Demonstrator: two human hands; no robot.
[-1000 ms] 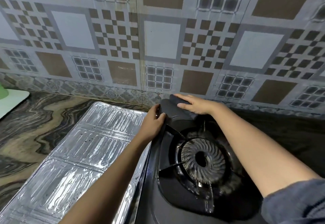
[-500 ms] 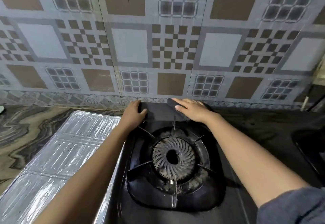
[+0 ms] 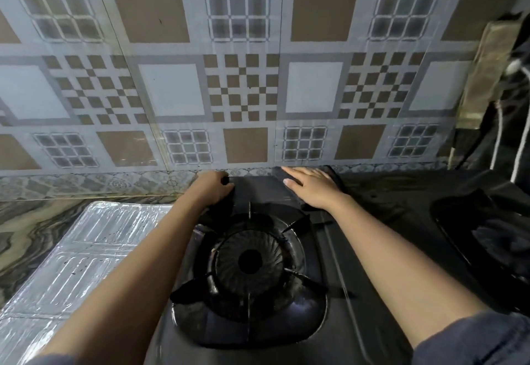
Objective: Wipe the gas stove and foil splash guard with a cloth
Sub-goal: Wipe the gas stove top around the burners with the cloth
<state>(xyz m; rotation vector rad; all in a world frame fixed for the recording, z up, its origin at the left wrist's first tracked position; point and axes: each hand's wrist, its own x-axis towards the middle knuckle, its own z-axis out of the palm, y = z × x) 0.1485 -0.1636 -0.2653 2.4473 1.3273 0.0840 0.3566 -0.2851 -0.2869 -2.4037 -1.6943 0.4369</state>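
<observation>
R hand (image 3: 312,189) lies flat & open on the dark cloth (image 3: 334,177) at the back of the gas stove (image 3: 258,333). L hand (image 3: 213,189) grips the stove's back edge. Foil guard (image 3: 86,255) lies flat on the table, left of the stove.

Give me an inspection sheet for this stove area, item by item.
Surface: marbled counter, visible at left.
Job's things: black gas stove, burner uncovered; dark cloth at the stove's back edge; foil splash guard lying flat left of the stove.
Clutter: second dark burner area at right, too dim to detail.
Grippers: left hand grips the stove's back left corner; right hand pressed flat on the cloth.
Cables: white cord hanging at far right.
Surroundings: patterned tile wall behind.
</observation>
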